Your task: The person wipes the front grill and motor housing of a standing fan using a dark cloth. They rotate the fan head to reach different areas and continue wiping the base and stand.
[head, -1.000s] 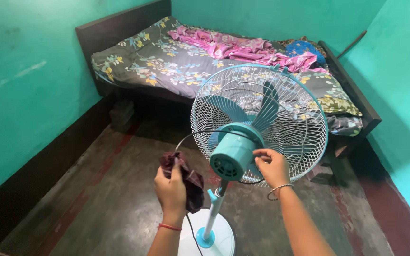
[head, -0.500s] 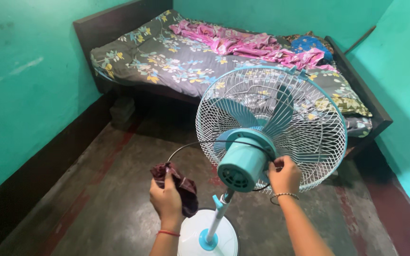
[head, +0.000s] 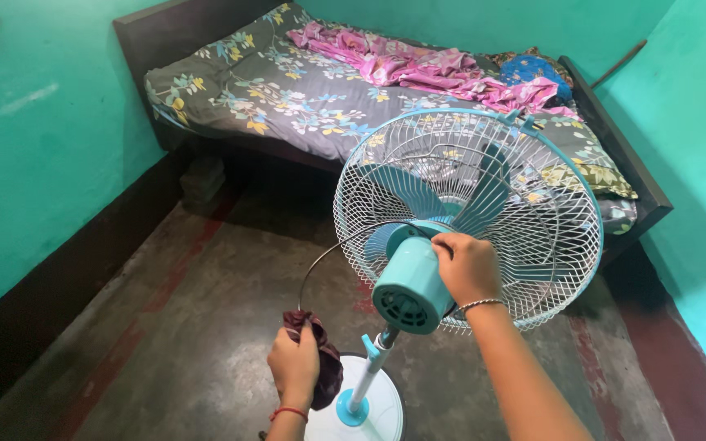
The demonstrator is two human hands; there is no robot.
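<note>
Two hands are working at a pedestal fan (head: 467, 216) that is standing on the dark floor (head: 206, 343) in front of a bed (head: 320, 98). The right hand (head: 467, 268) is resting closed on the top of the turquoise motor housing (head: 408, 286), just behind the white wire grille (head: 533, 237), its fingers curling over the housing where it is meeting the cage; whether they are pinching anything small there is hard to tell from this angle. A thin bangle (head: 480, 305) is sitting on that wrist. The left hand (head: 296, 363) is hanging lower and to the left of the fan's pole (head: 369, 371), gripping a bunched dark maroon cloth (head: 320, 359) in a closed fist, apart from the fan. A red thread (head: 288, 413) is circling the left wrist. The fan's round white base (head: 377, 408) is lying just beside the cloth. A dark cord (head: 328, 253) is arching from the housing down toward the left hand. On the bed, a floral grey sheet (head: 271, 90) is spreading out beneath a crumpled pink cloth (head: 418, 69).
</note>
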